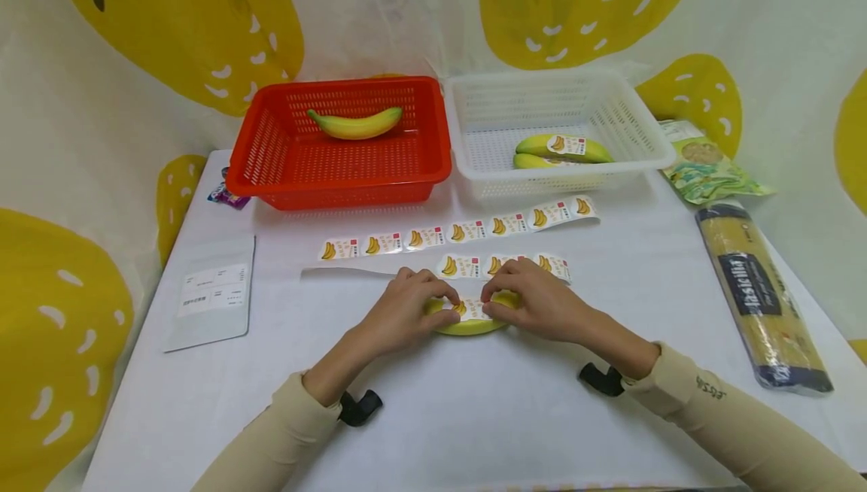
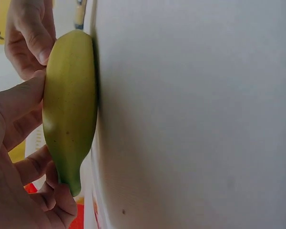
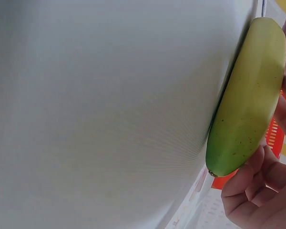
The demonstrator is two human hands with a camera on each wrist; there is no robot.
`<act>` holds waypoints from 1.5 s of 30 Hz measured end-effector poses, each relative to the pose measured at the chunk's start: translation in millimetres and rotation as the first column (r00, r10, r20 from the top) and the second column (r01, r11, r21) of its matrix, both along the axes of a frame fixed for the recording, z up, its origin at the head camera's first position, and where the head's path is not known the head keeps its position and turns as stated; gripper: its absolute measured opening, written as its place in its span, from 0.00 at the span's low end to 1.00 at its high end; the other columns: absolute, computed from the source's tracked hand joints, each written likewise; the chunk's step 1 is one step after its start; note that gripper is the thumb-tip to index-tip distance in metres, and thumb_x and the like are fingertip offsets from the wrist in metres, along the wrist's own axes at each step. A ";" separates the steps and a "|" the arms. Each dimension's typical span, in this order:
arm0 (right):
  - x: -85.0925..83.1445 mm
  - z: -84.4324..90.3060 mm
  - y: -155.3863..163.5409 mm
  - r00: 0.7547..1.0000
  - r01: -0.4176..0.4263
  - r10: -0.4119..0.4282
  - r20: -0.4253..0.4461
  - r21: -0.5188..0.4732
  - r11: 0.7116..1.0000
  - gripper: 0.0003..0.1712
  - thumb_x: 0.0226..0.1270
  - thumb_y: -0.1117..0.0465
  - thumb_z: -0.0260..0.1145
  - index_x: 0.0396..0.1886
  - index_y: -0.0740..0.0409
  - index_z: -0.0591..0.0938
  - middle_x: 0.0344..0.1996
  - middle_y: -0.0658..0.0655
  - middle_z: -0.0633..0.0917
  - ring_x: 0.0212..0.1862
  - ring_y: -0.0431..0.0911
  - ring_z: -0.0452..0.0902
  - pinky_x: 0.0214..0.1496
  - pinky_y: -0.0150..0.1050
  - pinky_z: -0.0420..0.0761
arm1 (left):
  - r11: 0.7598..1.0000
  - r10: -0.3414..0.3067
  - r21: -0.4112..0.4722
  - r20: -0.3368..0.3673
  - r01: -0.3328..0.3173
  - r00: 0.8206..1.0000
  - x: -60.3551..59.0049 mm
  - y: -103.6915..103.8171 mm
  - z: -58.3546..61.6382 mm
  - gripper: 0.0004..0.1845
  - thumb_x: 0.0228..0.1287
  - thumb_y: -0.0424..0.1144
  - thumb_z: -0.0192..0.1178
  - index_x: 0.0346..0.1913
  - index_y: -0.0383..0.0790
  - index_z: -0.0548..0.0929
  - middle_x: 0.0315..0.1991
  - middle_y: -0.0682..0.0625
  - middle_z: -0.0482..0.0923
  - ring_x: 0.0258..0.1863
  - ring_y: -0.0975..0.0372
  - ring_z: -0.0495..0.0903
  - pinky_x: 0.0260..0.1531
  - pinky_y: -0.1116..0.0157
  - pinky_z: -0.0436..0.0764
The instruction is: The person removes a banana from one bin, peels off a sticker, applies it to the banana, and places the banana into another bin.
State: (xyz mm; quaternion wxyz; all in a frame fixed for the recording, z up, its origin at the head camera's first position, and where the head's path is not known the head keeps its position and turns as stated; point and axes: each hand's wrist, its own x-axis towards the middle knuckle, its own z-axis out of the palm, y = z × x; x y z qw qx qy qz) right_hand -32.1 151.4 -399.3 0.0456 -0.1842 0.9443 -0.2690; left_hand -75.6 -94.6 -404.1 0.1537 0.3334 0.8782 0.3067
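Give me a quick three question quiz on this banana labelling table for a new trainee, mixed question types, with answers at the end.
1. True or false: the red basket holds two bananas.
2. Which basket holds bananas already bearing a sticker? A red, B white.
3. Fill in: both hands hold a ____ lying on the table.

Key:
1. False; it holds one unlabelled banana.
2. B, the white basket, with a labelled banana.
3. Banana, between left hand and right hand.
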 end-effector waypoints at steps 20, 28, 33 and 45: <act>1.7 5.3 7.3 1.000 -0.002 0.003 0.019 -0.012 1.000 0.04 0.65 0.54 0.73 0.39 0.40 0.88 0.39 0.41 0.85 0.48 0.41 0.77 0.56 0.46 0.76 | 0.999 0.049 -0.003 -0.011 -0.049 0.999 -0.5 3.9 -1.6 0.11 0.62 0.49 0.72 0.44 0.52 0.89 0.48 0.52 0.84 0.48 0.58 0.70 0.46 0.61 0.73; -10.2 11.3 30.2 0.998 0.058 -0.057 0.011 -0.085 0.995 0.03 0.68 0.56 0.71 0.39 0.46 0.89 0.35 0.43 0.87 0.37 0.39 0.77 0.42 0.36 0.78 | 0.998 0.062 -0.016 0.020 -0.061 0.998 2.1 0.0 -1.6 0.11 0.62 0.49 0.72 0.44 0.53 0.89 0.47 0.53 0.83 0.48 0.59 0.70 0.45 0.62 0.73; -30.7 46.7 81.7 0.932 0.343 -0.352 -0.084 -0.112 0.933 0.12 0.73 0.55 0.66 0.44 0.57 0.89 0.33 0.53 0.88 0.32 0.40 0.75 0.33 0.31 0.75 | 0.998 0.056 -0.019 0.002 -0.056 0.998 3.6 -0.4 1.8 0.11 0.63 0.50 0.71 0.45 0.52 0.89 0.48 0.53 0.83 0.48 0.59 0.70 0.45 0.61 0.74; -67.3 68.5 226.6 0.531 0.843 -0.826 0.190 -0.220 0.491 0.33 0.73 0.35 0.56 0.60 0.56 0.79 0.29 0.33 0.77 0.38 0.39 0.70 0.37 0.29 0.74 | 0.998 0.054 -0.042 -0.041 -0.056 0.998 8.6 -10.3 0.4 0.17 0.54 0.51 0.77 0.46 0.54 0.88 0.47 0.54 0.82 0.49 0.58 0.71 0.46 0.60 0.75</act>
